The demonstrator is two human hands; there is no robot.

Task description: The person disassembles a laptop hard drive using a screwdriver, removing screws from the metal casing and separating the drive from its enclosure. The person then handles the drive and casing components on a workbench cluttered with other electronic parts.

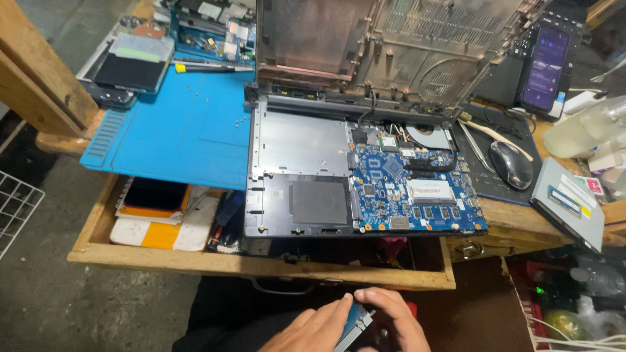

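An opened laptop base (297, 153) lies on the wooden bench, its blue circuit board (407, 192) exposed and its bottom cover (391, 45) propped upright behind. At the bottom edge, over my lap, my left hand (313, 329) and my right hand (391, 319) together grip a small flat drive (355, 324) with a blue-and-silver face. Both hands sit below the open wooden drawer (261, 264), well apart from the laptop.
A blue work mat (176, 127) with small screws lies left of the laptop. A mouse (512, 164), tweezers, a phone (544, 65) and an optical drive (567, 202) are on the right. The drawer holds notebooks and tools. A wire rack (16, 208) stands at far left.
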